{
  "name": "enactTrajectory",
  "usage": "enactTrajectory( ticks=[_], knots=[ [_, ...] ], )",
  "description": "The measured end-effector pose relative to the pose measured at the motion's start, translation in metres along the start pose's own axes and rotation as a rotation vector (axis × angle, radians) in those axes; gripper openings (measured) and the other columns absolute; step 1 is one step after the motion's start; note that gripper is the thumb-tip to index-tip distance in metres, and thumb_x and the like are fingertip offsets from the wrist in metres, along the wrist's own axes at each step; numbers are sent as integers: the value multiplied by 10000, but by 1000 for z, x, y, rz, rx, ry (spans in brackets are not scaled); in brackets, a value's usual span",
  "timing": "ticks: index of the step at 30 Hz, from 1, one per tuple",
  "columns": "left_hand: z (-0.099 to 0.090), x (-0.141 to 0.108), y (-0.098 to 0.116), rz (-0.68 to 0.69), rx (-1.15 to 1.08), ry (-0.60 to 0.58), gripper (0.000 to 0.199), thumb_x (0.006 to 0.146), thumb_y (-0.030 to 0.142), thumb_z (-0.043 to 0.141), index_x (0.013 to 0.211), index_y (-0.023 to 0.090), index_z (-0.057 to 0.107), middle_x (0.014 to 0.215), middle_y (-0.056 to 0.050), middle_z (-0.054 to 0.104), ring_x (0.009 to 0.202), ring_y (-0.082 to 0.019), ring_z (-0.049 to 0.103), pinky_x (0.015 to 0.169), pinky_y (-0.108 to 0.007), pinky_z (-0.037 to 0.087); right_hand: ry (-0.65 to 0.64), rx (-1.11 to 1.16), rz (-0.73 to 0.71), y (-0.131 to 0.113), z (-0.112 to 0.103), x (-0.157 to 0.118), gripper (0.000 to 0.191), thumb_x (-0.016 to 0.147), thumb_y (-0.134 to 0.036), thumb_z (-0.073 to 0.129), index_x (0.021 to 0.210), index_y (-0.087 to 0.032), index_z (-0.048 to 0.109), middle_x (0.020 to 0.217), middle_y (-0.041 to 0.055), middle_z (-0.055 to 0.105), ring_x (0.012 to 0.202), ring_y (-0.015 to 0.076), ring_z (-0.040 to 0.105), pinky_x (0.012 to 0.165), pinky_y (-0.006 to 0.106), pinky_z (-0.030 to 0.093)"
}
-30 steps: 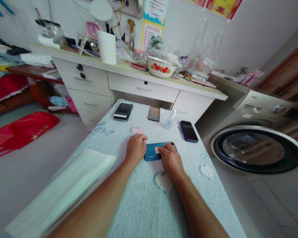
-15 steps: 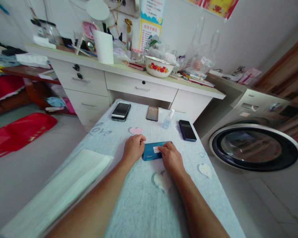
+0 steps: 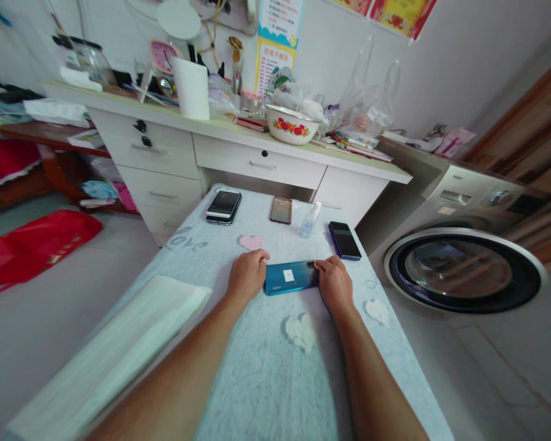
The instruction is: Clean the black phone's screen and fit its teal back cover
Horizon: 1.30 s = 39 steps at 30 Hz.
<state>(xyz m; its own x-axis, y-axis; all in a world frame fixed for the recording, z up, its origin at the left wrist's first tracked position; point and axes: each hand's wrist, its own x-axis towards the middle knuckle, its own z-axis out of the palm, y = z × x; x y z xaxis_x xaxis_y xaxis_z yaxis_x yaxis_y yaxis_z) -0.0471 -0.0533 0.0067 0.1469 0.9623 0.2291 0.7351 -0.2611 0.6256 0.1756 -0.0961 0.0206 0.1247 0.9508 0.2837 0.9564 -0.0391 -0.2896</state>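
A blue smartphone (image 3: 278, 280) lies back side up on the cloth-covered table, with a small white sticker (image 3: 289, 275) on it. My left hand (image 3: 248, 274) is closed at the phone's left end, its fingers curled against the edge. At the other end, beside the camera block, my right hand (image 3: 335, 283) grips the phone between thumb and fingers. The undersides of both hands are hidden. Beyond the phone are a clear spray bottle (image 3: 308, 222) and a phone case (image 3: 281, 210).
Another dark phone (image 3: 345, 240) lies to the right, and stacked phones (image 3: 223, 206) sit at the far left. A pale folded sheet (image 3: 119, 355) covers the near left side. A drawer desk (image 3: 239, 147) stands behind; a washing machine (image 3: 441, 196) is at the right.
My right hand has moved right, from the sticker to the phone's right end, uncovering the sticker and camera block. My left hand has stayed nearly in place.
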Motion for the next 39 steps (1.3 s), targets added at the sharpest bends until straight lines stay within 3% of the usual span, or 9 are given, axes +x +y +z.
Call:
enactTrajectory(
  ticks=[16, 25, 33, 39],
  knots=[
    [2, 0, 1, -1, 44, 1, 240, 853, 150, 459, 929, 217, 676, 988, -33, 732, 939, -193, 637, 849, -311, 442, -77, -16, -134, -19, 0, 2, 286, 967, -241, 451, 950, -277, 734, 978, 45, 614, 923, 180, 532, 713, 247, 376],
    [2, 0, 2, -2, 53, 11, 239, 846, 146, 467, 922, 219, 681, 976, -36, 733, 928, -197, 637, 844, -312, 447, -64, -52, -58, -9, -1, 5, 313, 977, -247, 424, 983, -263, 736, 977, 61, 611, 923, 192, 540, 718, 259, 365],
    [-1, -1, 4, -4, 61, -3, 242, 854, 153, 457, 919, 219, 681, 966, -34, 735, 933, -204, 635, 853, -322, 440, -134, -164, -53, -5, -6, 19, 322, 971, -241, 422, 939, -237, 742, 989, 80, 604, 884, 193, 545, 654, 276, 334],
    [1, 0, 3, 2, 63, 0, 230, 846, 146, 469, 914, 219, 676, 980, -31, 734, 940, -206, 631, 857, -329, 435, -82, -115, -44, -11, 0, 16, 318, 969, -207, 415, 928, -232, 730, 983, 72, 602, 908, 188, 538, 698, 270, 350]
  ],
)
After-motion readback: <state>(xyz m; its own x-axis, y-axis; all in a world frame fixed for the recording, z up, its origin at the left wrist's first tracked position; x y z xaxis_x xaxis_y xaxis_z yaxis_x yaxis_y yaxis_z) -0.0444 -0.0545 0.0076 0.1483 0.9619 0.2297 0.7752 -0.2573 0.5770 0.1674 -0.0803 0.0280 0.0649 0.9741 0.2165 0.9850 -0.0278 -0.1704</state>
